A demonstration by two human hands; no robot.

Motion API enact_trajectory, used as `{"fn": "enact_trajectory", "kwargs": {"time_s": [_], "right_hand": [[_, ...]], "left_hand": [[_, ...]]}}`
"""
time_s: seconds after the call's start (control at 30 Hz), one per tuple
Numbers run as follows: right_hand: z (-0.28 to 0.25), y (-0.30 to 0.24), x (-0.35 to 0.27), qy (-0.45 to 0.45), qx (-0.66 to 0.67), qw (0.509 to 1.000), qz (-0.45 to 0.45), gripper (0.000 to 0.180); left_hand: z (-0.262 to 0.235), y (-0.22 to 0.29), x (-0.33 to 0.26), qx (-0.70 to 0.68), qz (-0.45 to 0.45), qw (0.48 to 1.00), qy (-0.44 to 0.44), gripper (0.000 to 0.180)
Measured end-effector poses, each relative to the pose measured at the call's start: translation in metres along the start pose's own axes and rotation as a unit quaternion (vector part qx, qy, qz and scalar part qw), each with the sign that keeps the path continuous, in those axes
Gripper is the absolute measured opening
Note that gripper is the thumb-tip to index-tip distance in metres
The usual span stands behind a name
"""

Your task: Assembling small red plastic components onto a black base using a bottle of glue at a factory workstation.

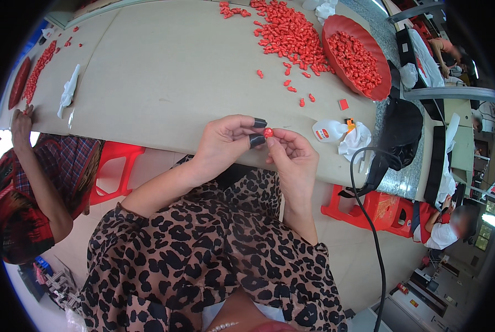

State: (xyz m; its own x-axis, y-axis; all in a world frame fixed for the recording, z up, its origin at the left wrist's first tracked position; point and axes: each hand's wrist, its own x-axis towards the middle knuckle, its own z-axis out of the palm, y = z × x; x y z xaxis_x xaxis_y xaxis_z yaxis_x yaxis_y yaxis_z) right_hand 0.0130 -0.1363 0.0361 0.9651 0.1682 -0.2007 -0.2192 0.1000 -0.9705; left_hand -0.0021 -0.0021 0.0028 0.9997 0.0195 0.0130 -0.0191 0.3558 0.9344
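One small red piece (268, 133), near the centre of the frame, held between the fingertips of two hands above the near edge of the worktop (164, 83). Left hand (221, 143): thumb and forefinger drawn nearly together on it, dark finger covers (257, 140) on both tips. Right hand (298, 157): thumb and forefinger pinched on its right side, other fingers curled.

Risks, as judged: very little surface to grip, so a slip seems likeliest; slick covers or uneven pressure would be the cause. With the edge so close, a dropped piece might roll off into the lap. White bottle (327, 131), right of centre, could be knocked if the right hand swings wide.

Look of the piece: bright red, glossy, paler glints; mostly hidden by fingertips, full shape unclear. Similar ones in the heap (291, 36), top of frame, appear knobby and rounded; more fill the red tray (342, 23), upper right.
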Motion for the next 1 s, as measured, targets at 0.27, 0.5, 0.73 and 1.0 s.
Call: {"fn": "enact_trajectory", "kwargs": {"time_s": [0.27,0.5,0.73,1.0], "right_hand": [[-0.008,-0.007,0.006,-0.070,0.027,0.996,0.038,0.016],[-0.004,-0.007,0.008,-0.088,0.067,0.992,0.054,0.018],[-0.001,-0.009,0.011,-0.092,0.092,0.989,0.071,0.025],[-0.002,-0.010,0.025,-0.024,-0.071,0.997,0.026,0.019]], "left_hand": [[-0.007,0.007,0.003,-0.043,-0.021,0.998,-0.044,0.017],[-0.014,0.013,0.003,-0.096,-0.097,0.988,-0.073,0.013],[-0.018,0.011,0.005,-0.129,-0.097,0.984,-0.077,0.017],[-0.025,0.004,0.008,-0.194,-0.097,0.974,-0.069,0.020]]}}
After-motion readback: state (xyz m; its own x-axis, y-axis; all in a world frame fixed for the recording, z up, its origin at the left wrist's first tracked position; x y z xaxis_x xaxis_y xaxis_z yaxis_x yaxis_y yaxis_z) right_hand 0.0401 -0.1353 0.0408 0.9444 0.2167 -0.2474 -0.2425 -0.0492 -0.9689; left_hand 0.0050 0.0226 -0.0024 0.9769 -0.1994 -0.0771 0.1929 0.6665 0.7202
